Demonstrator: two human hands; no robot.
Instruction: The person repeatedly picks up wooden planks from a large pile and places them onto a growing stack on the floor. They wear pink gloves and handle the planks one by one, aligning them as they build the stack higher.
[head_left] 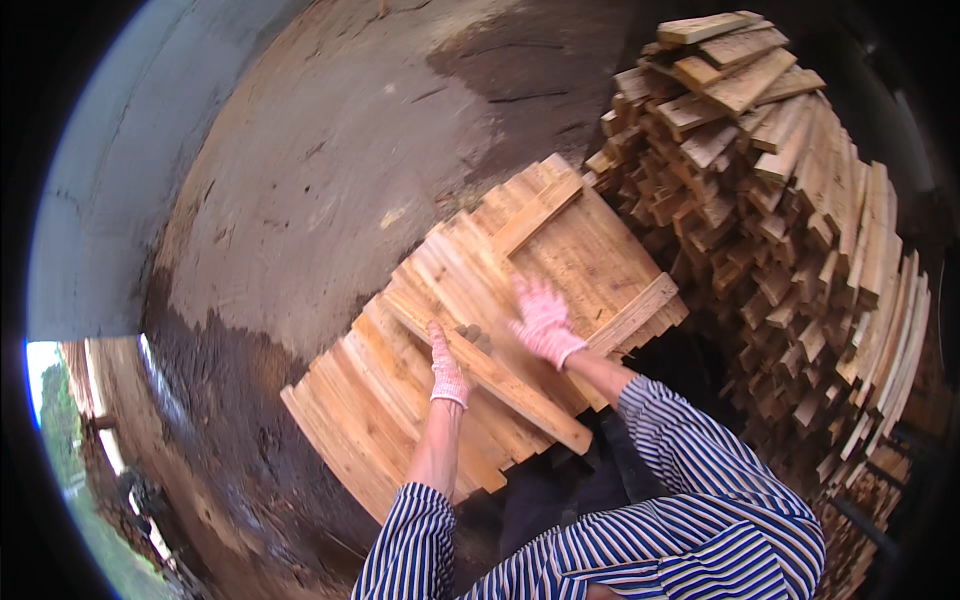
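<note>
My left hand (448,375), in a pink-and-white glove, is closed round a narrow loose wooden plank (520,397). The thumb lies along its left side, and grey fingertips show past its other edge. This plank lies slantwise over a row of boards (375,395) set side by side. My right hand (545,322), gloved the same way and slightly blurred, has its fingers spread over the boards, right of the plank. Two short crosspieces, an upper wooden batten (538,214) and a lower wooden batten (634,312), rest across the boards at the right.
A tall stack of cut planks (760,220) rises at the right, with loose pieces on top. Beyond the boards lies brown, partly wet ground (300,190). A grey wall (110,220) stands at the left, with greenery (75,470) visible outside at the lower left.
</note>
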